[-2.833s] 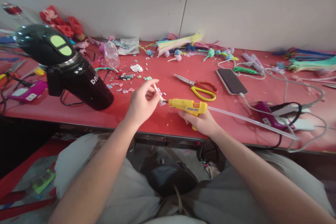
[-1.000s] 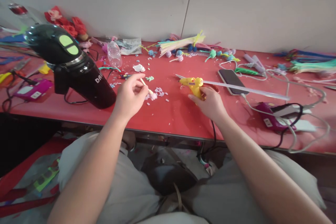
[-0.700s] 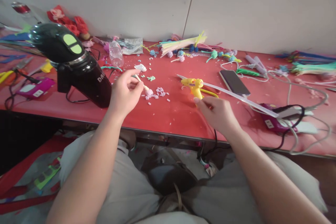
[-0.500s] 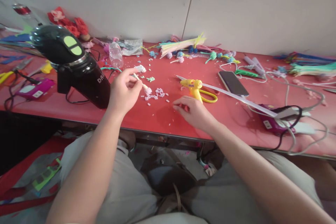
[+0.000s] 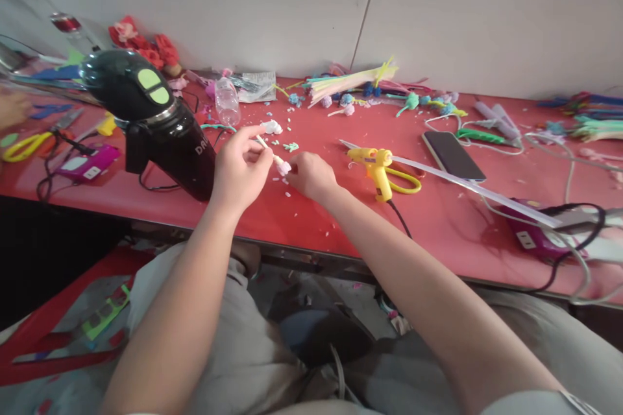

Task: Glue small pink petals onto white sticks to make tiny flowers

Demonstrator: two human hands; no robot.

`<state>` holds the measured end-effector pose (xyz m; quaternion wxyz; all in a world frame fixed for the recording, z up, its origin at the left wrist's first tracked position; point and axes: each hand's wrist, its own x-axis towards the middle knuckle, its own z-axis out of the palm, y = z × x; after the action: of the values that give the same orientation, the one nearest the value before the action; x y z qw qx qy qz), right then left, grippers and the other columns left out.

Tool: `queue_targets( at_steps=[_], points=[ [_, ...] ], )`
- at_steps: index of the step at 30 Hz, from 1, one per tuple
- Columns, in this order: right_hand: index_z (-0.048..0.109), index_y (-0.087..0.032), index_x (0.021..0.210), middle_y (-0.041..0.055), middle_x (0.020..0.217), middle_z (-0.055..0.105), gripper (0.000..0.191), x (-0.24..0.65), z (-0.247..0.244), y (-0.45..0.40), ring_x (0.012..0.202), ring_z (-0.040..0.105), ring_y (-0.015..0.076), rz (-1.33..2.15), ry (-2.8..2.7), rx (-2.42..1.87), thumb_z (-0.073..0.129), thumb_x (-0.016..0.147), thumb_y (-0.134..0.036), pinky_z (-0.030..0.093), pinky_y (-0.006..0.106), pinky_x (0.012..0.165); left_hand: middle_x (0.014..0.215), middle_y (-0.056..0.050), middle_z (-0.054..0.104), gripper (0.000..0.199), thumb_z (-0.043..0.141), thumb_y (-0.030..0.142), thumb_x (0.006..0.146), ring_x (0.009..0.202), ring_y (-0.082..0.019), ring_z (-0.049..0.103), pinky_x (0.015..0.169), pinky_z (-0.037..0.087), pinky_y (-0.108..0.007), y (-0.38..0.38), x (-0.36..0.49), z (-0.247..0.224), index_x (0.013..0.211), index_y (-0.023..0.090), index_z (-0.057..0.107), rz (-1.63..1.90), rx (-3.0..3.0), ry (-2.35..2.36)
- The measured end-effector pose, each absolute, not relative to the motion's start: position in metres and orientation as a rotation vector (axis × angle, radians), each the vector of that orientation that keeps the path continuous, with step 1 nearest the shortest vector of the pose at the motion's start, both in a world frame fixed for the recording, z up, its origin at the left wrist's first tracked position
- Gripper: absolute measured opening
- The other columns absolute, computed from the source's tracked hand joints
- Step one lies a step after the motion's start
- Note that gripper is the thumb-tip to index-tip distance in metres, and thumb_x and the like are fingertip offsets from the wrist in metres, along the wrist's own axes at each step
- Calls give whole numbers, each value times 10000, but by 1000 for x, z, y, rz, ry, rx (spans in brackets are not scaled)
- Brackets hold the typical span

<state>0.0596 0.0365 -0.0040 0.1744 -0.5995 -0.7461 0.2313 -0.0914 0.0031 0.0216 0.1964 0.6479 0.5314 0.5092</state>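
My left hand (image 5: 242, 165) pinches a thin pale stem between thumb and fingers. At the stem's lower end is a pink fuzzy tip (image 5: 283, 167), angled down toward the right. My right hand (image 5: 311, 175) is closed beside that tip, fingertips right up against it. What those fingers hold, if anything, is hidden. Small pink pieces (image 5: 287, 194) lie on the red tabletop (image 5: 311, 224) below, some covered by my right hand. Behind the hands are a white fuzzy piece (image 5: 272, 126) and some green bits (image 5: 291, 147).
A large black bottle (image 5: 170, 136) stands left of my left hand. To the right lie a yellow glue gun (image 5: 374, 165) with a long glue stick, yellow-handled scissors (image 5: 406, 183) and a phone (image 5: 453, 155). Pipe cleaners (image 5: 345, 84) line the back. Another person's hand (image 5: 12, 109) shows far left.
My right hand has moved left from near the glue gun to the pink tip. My left hand keeps its pinch on the stem. The view has shifted slightly.
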Motion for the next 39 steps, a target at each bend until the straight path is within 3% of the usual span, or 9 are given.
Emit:
queue_targets(
  at_steps=[8, 12, 16, 20, 23, 33, 39],
  points=[
    [710, -148, 1003, 71, 898, 765, 157, 98, -14, 33, 810, 689, 181, 774, -1856, -1388, 588, 904, -135, 522, 299, 764, 815, -1, 744, 316, 654, 140, 848, 764, -168, 740, 773, 602, -289, 3, -89, 19, 1158, 196, 674, 1411, 1866, 1483],
    [751, -174, 920, 48, 843, 774, 171, 124, -13, 18, 786, 708, 184, 845, -1786, -1274, 607, 860, -103, 552, 319, 766, 795, 0, 740, 323, 649, 104, 843, 756, -161, 740, 746, 600, -273, 1, -81, 23, 1155, 179, 676, 1395, 1846, 1415],
    [769, -174, 882, 45, 803, 768, 97, 144, -10, -8, 726, 694, 174, 884, -1731, -1222, 677, 856, -194, 559, 328, 724, 780, -2, 737, 289, 646, 103, 852, 729, -156, 732, 727, 600, -272, -3, -70, 24, 1133, 168, 673, 1370, 1802, 1366],
    [782, -186, 943, 59, 861, 786, 197, 162, -13, -39, 751, 708, 189, 975, -1551, -1191, 765, 807, -327, 587, 369, 731, 786, -1, 732, 300, 644, 130, 865, 726, -156, 728, 709, 590, -274, -8, -62, 20, 1161, 178, 662, 1297, 1823, 1310],
    [769, -207, 852, 43, 820, 784, 178, 172, -14, -57, 734, 708, 186, 1013, -1429, -1161, 803, 777, -365, 597, 380, 738, 775, 0, 711, 289, 641, 136, 866, 719, -155, 720, 704, 589, -274, -12, -56, 17, 1152, 174, 662, 1268, 1792, 1279],
    [752, -220, 778, 28, 804, 792, 66, 173, 5, -74, 754, 722, 190, 745, -1530, -1158, 724, 837, -231, 578, 349, 714, 845, -19, 719, 317, 671, 167, 884, 787, -164, 732, 771, 589, -296, -21, -40, 11, 1201, 166, 658, 1154, 1750, 1236],
    [829, -233, 934, 31, 848, 744, 176, 173, 2, -73, 748, 664, 163, 509, -1671, -1149, 659, 907, -195, 542, 319, 671, 808, -6, 693, 300, 666, 138, 875, 766, -152, 716, 729, 583, -270, -27, -31, 13, 1175, 162, 669, 1133, 1743, 1217]
  ],
)
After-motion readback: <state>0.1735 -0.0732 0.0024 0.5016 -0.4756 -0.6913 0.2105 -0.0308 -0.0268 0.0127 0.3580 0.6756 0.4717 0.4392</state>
